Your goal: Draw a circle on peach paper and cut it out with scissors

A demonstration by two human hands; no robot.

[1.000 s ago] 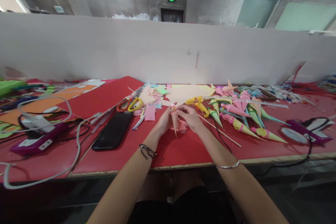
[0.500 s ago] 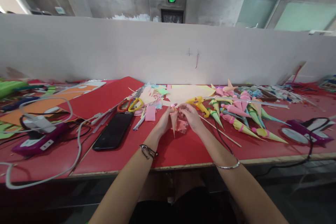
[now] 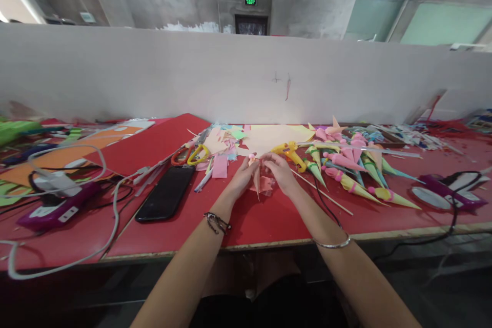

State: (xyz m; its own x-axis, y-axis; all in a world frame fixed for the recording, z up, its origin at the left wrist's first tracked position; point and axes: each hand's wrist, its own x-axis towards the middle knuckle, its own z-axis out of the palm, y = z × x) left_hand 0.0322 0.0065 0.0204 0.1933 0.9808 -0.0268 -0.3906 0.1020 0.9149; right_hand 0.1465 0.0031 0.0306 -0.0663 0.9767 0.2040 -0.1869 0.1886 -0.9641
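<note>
Closed around a peach paper cone (image 3: 257, 184) with a small pink ball at its top is my left hand (image 3: 241, 177). The cone's tip points down toward me. Close to its right side is my right hand (image 3: 277, 168), fingers pinched together near the cone's top; whatever they hold is too small to name. Pink paper in clear wrap (image 3: 266, 183) lies on the red table (image 3: 265, 220) beneath the hands. Just right of my right hand lies a yellow glue gun (image 3: 291, 152).
A black phone (image 3: 166, 193) and scissors (image 3: 198, 155) lie left of my hands. Finished-looking paper cones (image 3: 355, 184) are piled at the right, beside a thin wooden stick (image 3: 326, 195). Purple power strips (image 3: 59, 207) with cables sit at both sides.
The cone in my left hand has tilted a little, its tip shifting slightly right. My left fingers have moved further over its upper part. My right hand is nearly unchanged.
</note>
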